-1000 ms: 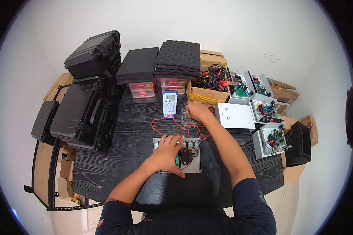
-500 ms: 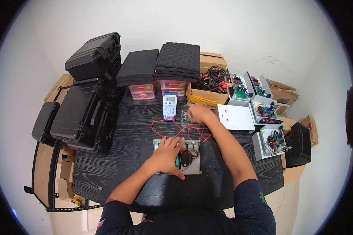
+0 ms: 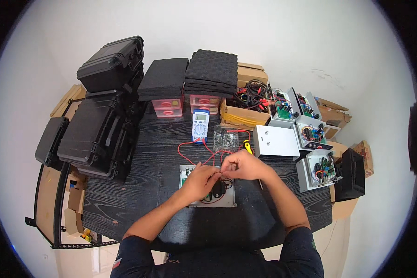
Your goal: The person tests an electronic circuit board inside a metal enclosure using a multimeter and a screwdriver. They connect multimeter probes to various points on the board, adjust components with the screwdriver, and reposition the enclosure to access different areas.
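My left hand (image 3: 203,181) and my right hand (image 3: 242,166) meet over an open metal chassis (image 3: 226,202), their fingertips pinched together. Whatever small thing they hold is too small to make out. Inside the chassis are a black component (image 3: 218,189), wires and a green board partly covered by my left hand. A screwdriver with a yellow-and-black handle (image 3: 248,147) shows beyond my right hand; its middle is hidden there, and I cannot tell whether it lies on the table. Just behind the chassis stands a blue-and-white multimeter (image 3: 200,127) with red leads plugged in.
A clear bag of small parts (image 3: 225,139) lies right of the multimeter. A white metal cover (image 3: 277,141) and several opened circuit units (image 3: 318,169) sit at right. Black hard cases (image 3: 95,134) are stacked left. Behind are foam sheets (image 3: 211,72) on pink drawers and a cable box (image 3: 244,115).
My right hand has come back from the clear bag to meet my left hand over the chassis. My left hand's spread fingers have drawn into a pinch. The yellow-handled screwdriver now shows.
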